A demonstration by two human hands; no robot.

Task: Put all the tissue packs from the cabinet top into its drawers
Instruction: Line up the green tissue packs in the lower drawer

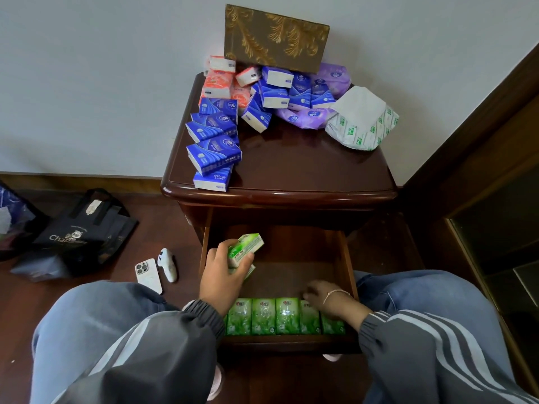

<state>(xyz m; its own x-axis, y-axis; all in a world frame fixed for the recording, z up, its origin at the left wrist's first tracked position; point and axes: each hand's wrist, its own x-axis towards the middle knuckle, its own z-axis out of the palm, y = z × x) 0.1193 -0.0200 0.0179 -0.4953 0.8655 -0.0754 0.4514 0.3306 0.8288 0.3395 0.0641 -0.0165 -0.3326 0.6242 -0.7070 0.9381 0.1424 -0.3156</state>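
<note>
view from above of a person crouching before a dark wooden bedside cabinet, knees in blue jeans at 7 and 5 o'clock. the top drawer (300, 266) is pulled open toward the viewer in the lower middle of the frame. the left hand (224, 271), in a grey cuffed sleeve, is over the drawer's 9 o'clock side, its fingers and thumb wrapped around two held green packs (246, 248), one on top of the other. the right hand (331, 298), wearing a thin bracelet, reaches down at the drawer's 5 o'clock corner onto a row of green packs (264, 316) standing side by side along the drawer's front wall; its fingers are blurred, so whether they grasp a pack cannot be told. on the cabinet top (306, 173), toward 12 o'clock, more tissue packs lie heaped: blue packs (214, 153) trailing down the 9 o'clock edge, orange packs (217, 84) at 11 o'clock, purple packs (334, 77) at 1 o'clock, and a large white and green pack (361, 121) at 3 o'clock. a gold-patterned box (275, 36) leans on the wall behind them. on the floor at 9 o'clock lie a phone (148, 275), a white controller (167, 265) and a dark bag (84, 231).
</note>
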